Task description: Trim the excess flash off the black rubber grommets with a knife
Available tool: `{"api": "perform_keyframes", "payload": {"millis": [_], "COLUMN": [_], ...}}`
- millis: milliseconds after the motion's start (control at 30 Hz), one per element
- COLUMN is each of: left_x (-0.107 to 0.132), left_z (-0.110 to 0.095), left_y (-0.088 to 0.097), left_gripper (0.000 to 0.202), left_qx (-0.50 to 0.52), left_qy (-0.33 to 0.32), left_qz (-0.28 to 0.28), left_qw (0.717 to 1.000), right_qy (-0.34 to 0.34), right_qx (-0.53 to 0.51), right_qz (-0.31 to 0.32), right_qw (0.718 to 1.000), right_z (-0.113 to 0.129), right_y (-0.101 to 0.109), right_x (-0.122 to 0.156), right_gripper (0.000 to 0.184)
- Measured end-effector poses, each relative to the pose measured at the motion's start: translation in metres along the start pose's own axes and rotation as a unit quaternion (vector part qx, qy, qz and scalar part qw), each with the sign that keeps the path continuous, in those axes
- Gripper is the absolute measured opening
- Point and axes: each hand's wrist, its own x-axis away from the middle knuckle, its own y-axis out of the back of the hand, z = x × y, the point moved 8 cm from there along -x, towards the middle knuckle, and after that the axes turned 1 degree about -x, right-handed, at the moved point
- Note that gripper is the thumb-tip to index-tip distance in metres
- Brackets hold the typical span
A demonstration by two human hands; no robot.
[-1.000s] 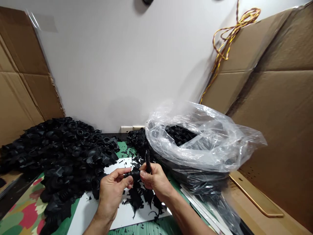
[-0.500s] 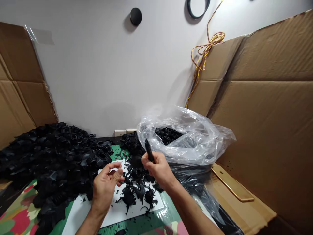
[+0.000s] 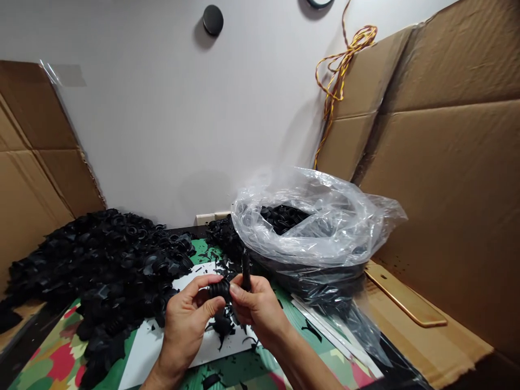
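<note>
Two bare hands meet low in the view, the left hand (image 3: 184, 322) and the right hand (image 3: 260, 314) nearly touching above a white board (image 3: 150, 352). The left fingers (image 3: 203, 283) are curled around a ribbed black rubber part (image 3: 219, 290), gripping it against the thumb. The right fingers (image 3: 244, 297) are clenched around a slim black tool (image 3: 246, 271), which stands upright with its end pointing up, and they press against the far side of the ribbed part just beside it. Torn black rubber scraps (image 3: 222, 325) lie scattered over the board beneath the hands. The board rests on a table (image 3: 52, 360) with a green, red and cream patterned top. To the left, a large heap of black rubber parts (image 3: 114, 260) spreads across the table and runs up to the edge of the board. To the right, a clear plastic bag (image 3: 325, 189) stands open, with more ribbed black parts (image 3: 284, 219) showing inside it. Cardboard sheets (image 3: 447, 189) lean against a white wall (image 3: 142, 119) behind the table, and a twisted yellow cable (image 3: 339, 70) hangs on the wall above the bag.
</note>
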Motion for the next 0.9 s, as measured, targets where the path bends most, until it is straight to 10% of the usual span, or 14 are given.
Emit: {"api": "perform_keyframes", "payload": {"millis": [900], "left_x": [-0.011], "left_z": [0.008], "left_y": [-0.002], "left_gripper": [0.022], "left_qx": [0.045], "left_qy": [0.061], "left_qz": [-0.020], "left_qw": [0.997], "right_qy": [-0.015], "right_qx": [-0.013], "right_qz": [-0.028], "right_qw": [0.999], "right_z": [-0.009], "right_y": [0.009], "right_x": [-0.012], "right_gripper": [0.046]}}
